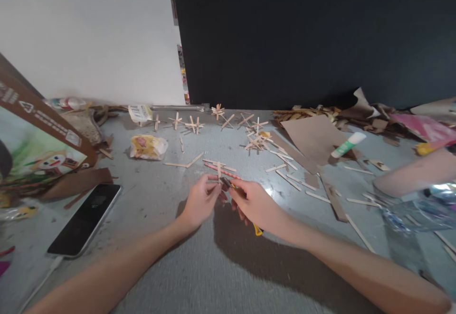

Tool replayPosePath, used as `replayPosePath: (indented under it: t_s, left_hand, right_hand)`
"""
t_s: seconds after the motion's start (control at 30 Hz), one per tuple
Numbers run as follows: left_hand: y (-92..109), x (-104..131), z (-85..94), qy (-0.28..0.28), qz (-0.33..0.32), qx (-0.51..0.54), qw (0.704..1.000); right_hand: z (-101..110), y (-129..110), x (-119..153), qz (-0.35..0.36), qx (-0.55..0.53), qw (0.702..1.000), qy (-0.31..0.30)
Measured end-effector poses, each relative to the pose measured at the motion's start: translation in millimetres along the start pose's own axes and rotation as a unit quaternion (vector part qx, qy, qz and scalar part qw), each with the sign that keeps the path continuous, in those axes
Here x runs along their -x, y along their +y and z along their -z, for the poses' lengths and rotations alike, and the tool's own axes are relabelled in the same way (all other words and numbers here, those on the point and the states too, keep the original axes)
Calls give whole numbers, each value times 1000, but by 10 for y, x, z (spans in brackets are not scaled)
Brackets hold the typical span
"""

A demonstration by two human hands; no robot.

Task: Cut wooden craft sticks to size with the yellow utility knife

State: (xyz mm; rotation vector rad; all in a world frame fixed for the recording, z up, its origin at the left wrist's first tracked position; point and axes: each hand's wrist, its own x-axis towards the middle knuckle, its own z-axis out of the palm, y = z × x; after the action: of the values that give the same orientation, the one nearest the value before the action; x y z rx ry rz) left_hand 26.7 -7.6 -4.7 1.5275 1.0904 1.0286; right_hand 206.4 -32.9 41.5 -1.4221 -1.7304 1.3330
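Observation:
My left hand [201, 200] pinches a wooden craft stick [219, 171] that stands up from its fingertips. A utility knife [258, 230] is gripped in my right hand [257, 204]; its yellow end shows below the palm and its dark tip meets the stick. Both hands are close together, with their fingertips partly hidden. Just beyond them lie a red striped pencil [231, 174] and another loose stick [228, 167]. Two sticks forming a wide V [188, 165] rest to the left of these.
Star-shaped stick pieces [194, 125] and a stick pile [257, 142] stand farther back. A phone [85, 221] and a snack packet [147, 147] lie left. Loose sticks, brown cardboard [313, 136], a glue stick [348, 145] and plastic wrap [420, 214] lie right.

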Motion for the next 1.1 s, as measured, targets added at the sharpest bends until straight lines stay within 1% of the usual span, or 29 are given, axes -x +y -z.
replayPosePath:
  t_s: [0.17,0.27,0.33,0.43,0.6,0.73,0.87,0.97,1.1]
  left_hand:
    - [-28,6,2,1,-24,-58,998]
    - [-28,12,-2,-3,-23,-61,998]
    - [-16,15,-3,-11,-15,-52,999]
    - [3,13,-5,-16,-3,-24,1000]
    - [2,-12,-13,1,9,20,1000]
    - [-1,-25,-13,6,19,35,999]
    - [7,-38,-4,32,8,19,999]
    - [11,-55,1,49,8,21,999]
    - [21,-75,4,51,8,28,998]
  right_hand:
    - [172,-87,-5,-36,-2,999,-40]
    - [255,-180,-1,-58,-9,996,-61]
    - [266,-194,-2,-63,-19,995,-69]
    - [217,-114,-23,-47,-29,997,-55]
    - [105,41,-63,-14,-45,998,-31]
    - [56,12,-37,-8,-33,999,-18]
    - [22,-34,-2,-2,-28,1000,-11]
    - [6,-31,2,-5,-36,999,-11]
    - [1,-10,-2,4,-37,999,-8]
